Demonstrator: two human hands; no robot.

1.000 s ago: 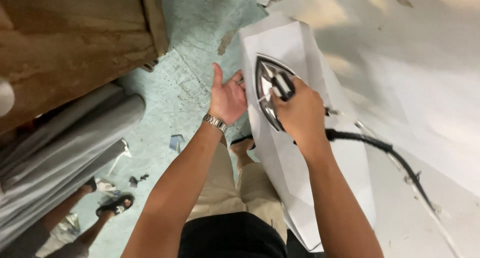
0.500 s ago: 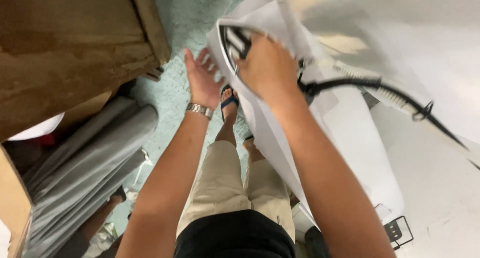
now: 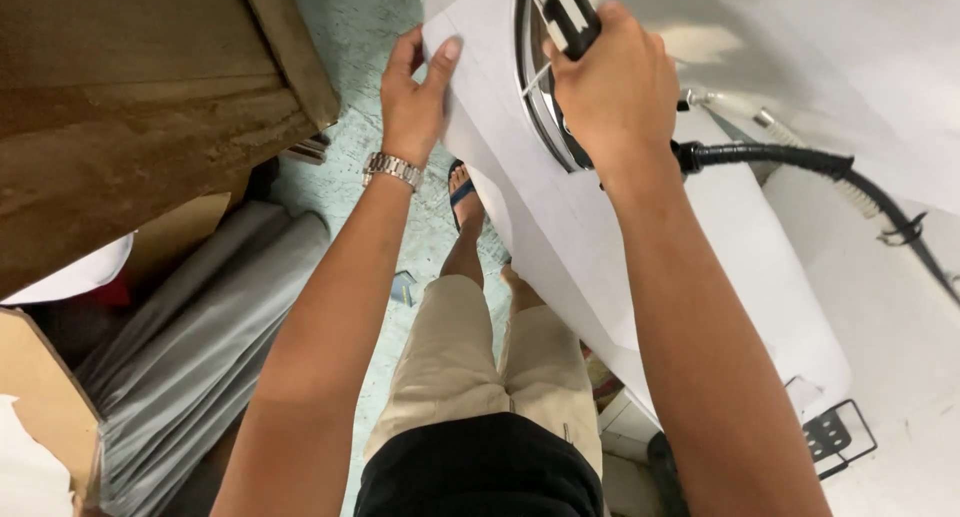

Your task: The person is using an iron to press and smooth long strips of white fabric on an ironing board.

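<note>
My right hand (image 3: 612,87) grips the black handle of a steam iron (image 3: 545,72) that rests on a piece of white fabric (image 3: 560,217) laid over a narrow white ironing board (image 3: 770,307). A black hose (image 3: 790,162) runs from the iron to the right. My left hand (image 3: 415,92), with a metal watch (image 3: 392,167) on the wrist, pinches the left edge of the white fabric beside the iron.
Rolls of grey fabric (image 3: 190,347) lie on the floor at the left, below a brown wooden cabinet (image 3: 150,107). A cardboard piece (image 3: 40,407) sits at the lower left. A wide white table surface (image 3: 860,57) fills the right. My legs and sandalled feet stand on the green floor.
The view has tilted and come closer. The iron and my right hand now sit higher in the picture, and my left hand has closed on the fabric's edge.
</note>
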